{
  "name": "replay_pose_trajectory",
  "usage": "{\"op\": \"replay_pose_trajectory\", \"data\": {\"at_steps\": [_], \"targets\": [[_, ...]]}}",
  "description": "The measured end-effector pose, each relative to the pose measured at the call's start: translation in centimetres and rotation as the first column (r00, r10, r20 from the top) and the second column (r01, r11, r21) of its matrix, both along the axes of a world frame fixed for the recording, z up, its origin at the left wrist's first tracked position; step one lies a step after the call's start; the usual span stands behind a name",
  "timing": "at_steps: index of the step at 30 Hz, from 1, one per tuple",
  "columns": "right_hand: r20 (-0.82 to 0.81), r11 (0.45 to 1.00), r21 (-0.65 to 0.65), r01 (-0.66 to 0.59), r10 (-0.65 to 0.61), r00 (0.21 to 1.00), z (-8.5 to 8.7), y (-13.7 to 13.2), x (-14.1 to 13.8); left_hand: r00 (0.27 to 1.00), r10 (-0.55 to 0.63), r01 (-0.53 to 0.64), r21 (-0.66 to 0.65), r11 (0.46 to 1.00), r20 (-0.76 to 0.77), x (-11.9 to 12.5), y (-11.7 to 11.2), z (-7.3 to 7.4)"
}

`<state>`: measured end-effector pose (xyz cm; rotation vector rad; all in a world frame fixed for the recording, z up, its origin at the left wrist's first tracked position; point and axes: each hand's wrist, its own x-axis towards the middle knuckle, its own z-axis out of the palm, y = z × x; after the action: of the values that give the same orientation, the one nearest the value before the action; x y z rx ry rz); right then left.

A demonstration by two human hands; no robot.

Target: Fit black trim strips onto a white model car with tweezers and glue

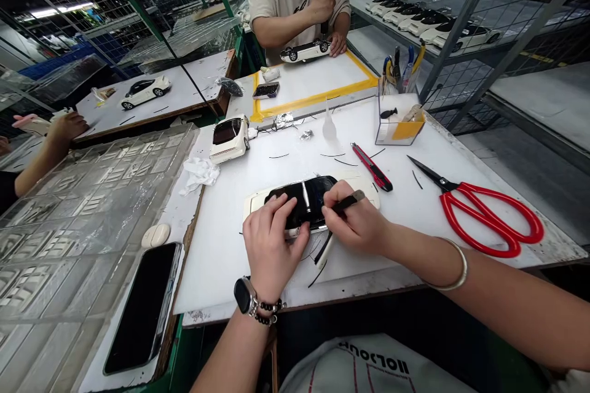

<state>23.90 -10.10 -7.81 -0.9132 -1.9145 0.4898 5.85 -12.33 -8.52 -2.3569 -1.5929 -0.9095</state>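
Observation:
A white model car (254, 201) with a black roof lies on the white work surface before me. My left hand (271, 239) grips its near side, with fingers on the black top and the thumb on the lower edge. In my right hand (357, 221) is a dark pen-like tool (349, 201), pinched over the car's glass area; its tip is hidden by my fingers. Just below the car lies a curved white-and-black piece (325, 252), close to both hands. Thin black strips lie scattered around the car.
Red-handled scissors (488, 215) and a red utility knife (371, 167) lie to the right. Behind stand a tool box (400, 129) and another white model car (229, 138). A phone (142, 307) lies left, by trays. Opposite, a person (295, 6) handles another car.

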Motion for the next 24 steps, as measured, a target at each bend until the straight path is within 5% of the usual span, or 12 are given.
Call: {"op": "replay_pose_trajectory", "data": {"at_steps": [8, 24], "targets": [[0.102, 1.0, 0.018, -0.006, 0.004, 0.995, -0.2, -0.11, -0.23, 1.0, 0.001, -0.001, 0.01, 1.0, -0.004, 0.02, 0.03, -0.07], [0.052, 0.989, 0.15, -0.014, 0.006, 0.999, -0.8, 0.15, -0.3, 1.0, 0.0, 0.0, 0.025, 1.0, -0.006, 0.08, 0.07, -0.07]]}}
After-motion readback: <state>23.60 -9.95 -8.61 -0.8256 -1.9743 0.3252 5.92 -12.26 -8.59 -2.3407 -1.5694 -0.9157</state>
